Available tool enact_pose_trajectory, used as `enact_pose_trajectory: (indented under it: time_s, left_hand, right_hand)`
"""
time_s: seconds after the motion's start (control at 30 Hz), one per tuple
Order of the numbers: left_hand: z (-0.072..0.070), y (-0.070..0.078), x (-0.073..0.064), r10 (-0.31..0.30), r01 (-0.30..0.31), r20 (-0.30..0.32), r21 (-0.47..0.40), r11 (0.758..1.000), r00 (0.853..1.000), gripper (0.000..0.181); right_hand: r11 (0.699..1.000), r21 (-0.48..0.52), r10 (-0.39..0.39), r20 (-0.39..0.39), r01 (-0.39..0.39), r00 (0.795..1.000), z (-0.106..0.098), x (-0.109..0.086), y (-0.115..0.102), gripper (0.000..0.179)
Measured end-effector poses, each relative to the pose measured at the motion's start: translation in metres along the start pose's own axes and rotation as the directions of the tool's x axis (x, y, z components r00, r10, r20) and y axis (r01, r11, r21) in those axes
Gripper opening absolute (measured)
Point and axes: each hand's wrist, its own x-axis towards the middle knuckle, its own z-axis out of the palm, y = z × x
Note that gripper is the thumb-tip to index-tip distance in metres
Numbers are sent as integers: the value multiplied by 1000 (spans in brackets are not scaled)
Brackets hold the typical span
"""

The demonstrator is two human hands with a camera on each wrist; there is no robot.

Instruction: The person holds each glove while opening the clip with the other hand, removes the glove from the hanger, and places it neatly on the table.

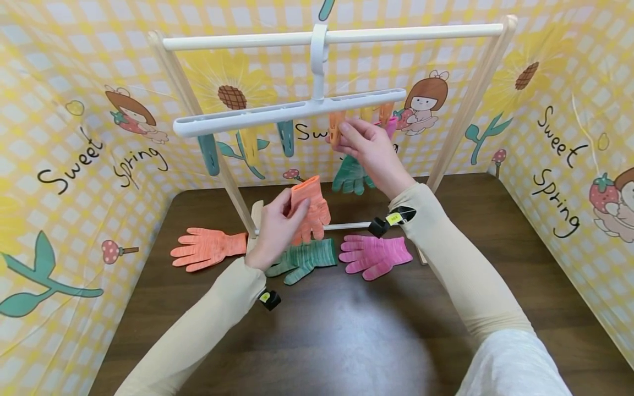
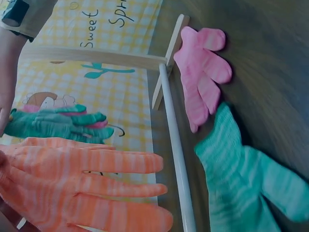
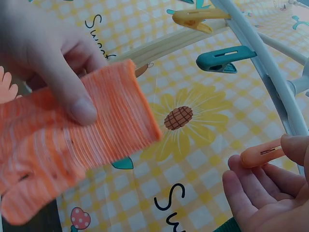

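Observation:
My left hand pinches an orange striped glove near its cuff, thumb in front, with the glove's fingers hanging down. In the right wrist view the cuff points toward the clips. My right hand holds an orange clothespin between thumb and fingers. That clothespin hangs from the white hanger, apart from the glove. Behind my right hand hangs a green glove, with a pink glove beside it, partly hidden.
Teal clips and a yellow clip hang on the hanger's left half. A wooden rack carries the hanger. On the dark table lie an orange glove, a green glove and a pink glove.

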Motion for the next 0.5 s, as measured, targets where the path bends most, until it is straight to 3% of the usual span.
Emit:
enact_pose_trajectory:
  time_s: [0.23,0.5]
  left_hand:
    - [-24,-5,-11,129,-123,-22,186,975,991,19]
    - [-53,-11,-30,164,-141,-56,287,947,985,10]
  right_hand:
    - [998,-52,23,11,-23,1000,-6,-10,1,36]
    - [996,-84,39,38,-36,998,-16,-20,5,43]
